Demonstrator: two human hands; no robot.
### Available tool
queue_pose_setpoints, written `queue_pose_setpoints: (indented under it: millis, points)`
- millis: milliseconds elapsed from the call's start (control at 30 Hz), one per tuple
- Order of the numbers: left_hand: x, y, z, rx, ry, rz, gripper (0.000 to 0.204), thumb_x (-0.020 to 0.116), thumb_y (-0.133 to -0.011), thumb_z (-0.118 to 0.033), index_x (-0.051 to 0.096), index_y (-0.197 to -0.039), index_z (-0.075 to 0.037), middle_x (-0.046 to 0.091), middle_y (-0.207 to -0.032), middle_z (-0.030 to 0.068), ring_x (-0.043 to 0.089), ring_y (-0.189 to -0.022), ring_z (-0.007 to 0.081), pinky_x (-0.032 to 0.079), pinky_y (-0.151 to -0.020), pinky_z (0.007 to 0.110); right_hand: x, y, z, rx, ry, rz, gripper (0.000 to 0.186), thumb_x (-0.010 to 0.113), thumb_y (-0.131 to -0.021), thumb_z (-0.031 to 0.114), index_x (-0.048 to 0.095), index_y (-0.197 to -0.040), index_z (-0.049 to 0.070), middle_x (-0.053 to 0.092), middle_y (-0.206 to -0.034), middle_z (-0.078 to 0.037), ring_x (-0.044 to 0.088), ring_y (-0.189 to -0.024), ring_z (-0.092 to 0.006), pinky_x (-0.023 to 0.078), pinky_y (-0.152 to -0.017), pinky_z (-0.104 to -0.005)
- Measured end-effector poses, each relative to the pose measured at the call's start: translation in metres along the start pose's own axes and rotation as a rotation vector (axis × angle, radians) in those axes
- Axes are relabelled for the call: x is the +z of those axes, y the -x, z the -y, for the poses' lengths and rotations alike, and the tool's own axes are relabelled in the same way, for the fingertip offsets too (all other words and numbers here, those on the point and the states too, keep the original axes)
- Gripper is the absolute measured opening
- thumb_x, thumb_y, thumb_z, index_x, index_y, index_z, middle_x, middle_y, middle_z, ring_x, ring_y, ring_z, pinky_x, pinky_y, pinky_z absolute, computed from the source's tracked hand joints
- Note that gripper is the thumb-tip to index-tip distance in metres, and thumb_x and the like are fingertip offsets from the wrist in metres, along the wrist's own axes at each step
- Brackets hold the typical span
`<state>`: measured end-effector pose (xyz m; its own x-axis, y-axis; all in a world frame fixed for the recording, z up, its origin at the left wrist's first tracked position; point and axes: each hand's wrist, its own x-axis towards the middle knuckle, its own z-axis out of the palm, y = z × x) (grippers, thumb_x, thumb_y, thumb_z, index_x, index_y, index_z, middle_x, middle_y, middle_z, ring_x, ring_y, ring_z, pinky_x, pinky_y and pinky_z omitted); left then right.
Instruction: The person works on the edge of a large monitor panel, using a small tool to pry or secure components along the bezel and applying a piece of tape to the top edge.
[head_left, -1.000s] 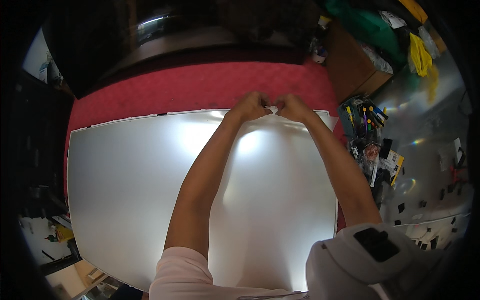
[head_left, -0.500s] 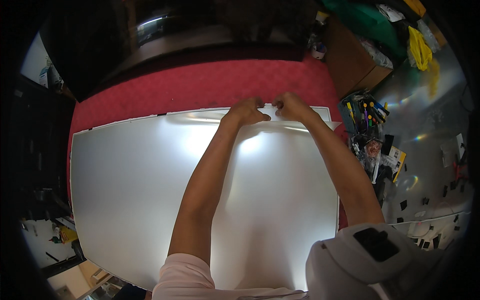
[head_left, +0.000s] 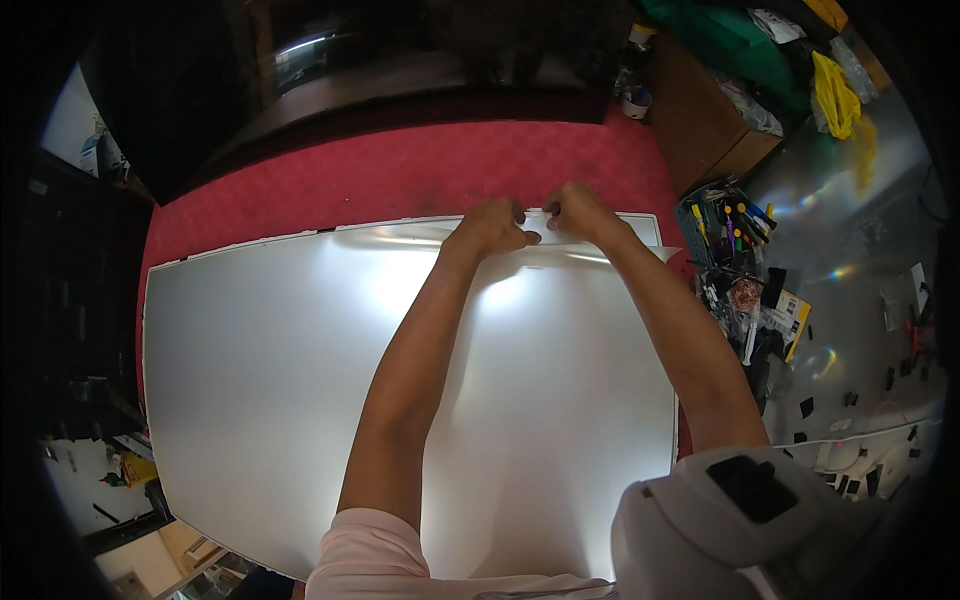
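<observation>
A large, glowing white backlight panel (head_left: 260, 380) lies in front of me, with a translucent sheet (head_left: 600, 254) over it. Along the far edge, right of the middle, this sheet is buckled and folded back, baring a strip of the panel. My left hand (head_left: 487, 230) is bent over the buckled sheet edge, thumb and fingers curled around it; the exact grip is partly hidden. Close by on the right, my right hand (head_left: 583, 213) has its fingers bent together at the panel's far rim, beside a small pale tab (head_left: 536, 211). Whatever those fingertips pinch is too small to make out.
Red cloth (head_left: 400, 165) lies beneath the panel. Beyond it stands a large dark screen (head_left: 400, 60). At the right are a cardboard box (head_left: 705, 130), a tray of screwdrivers and other tools (head_left: 735, 225), and black scraps (head_left: 807, 408) on a grey surface.
Almost nothing differs. Both hands stay at the far rim with only slight finger movement, and the buckled sheet edge has shifted very little.
</observation>
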<state>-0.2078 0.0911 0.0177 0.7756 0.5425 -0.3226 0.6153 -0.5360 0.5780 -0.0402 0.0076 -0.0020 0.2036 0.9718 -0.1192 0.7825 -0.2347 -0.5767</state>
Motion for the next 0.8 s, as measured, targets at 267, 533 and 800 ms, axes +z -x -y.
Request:
queue_pose_setpoints:
  millis: [267,533,800]
  points:
    - [-0.004,0.004,-0.004,0.048,-0.013,0.021,0.060,0.074,-0.073,-0.034,0.057,-0.127,-0.013,0.062,-0.121,0.0165,0.058,-0.113,0.0315,0.042,-0.099,0.040,-0.002,0.001,0.002,-0.007,0.001,0.019,0.026,0.077,-0.066,0.000,0.070,-0.091,-0.002,0.070,-0.088,-0.017,0.068,-0.081,-0.0256,0.053,-0.074,-0.0354]
    - [-0.004,-0.001,-0.007,0.028,-0.052,0.055,0.062,0.072,-0.074,-0.037,0.055,-0.129,-0.014,0.061,-0.122,0.0157,0.057,-0.114,0.0309,0.042,-0.099,0.040,0.003,-0.015,-0.016,-0.005,-0.061,0.112,0.019,0.074,-0.069,-0.001,0.067,-0.086,-0.001,0.067,-0.079,-0.011,0.064,-0.075,-0.0196,0.051,-0.069,-0.0333]
    - [-0.002,-0.008,0.000,0.062,0.007,0.058,0.059,0.070,-0.071,-0.029,0.058,-0.126,-0.013,0.063,-0.119,0.0145,0.057,-0.113,0.0302,0.044,-0.098,0.039,0.010,-0.013,-0.014,-0.036,-0.085,0.050,0.013,0.071,-0.073,0.000,0.064,-0.083,-0.001,0.067,-0.081,-0.012,0.063,-0.073,-0.0192,0.049,-0.068,-0.0337]
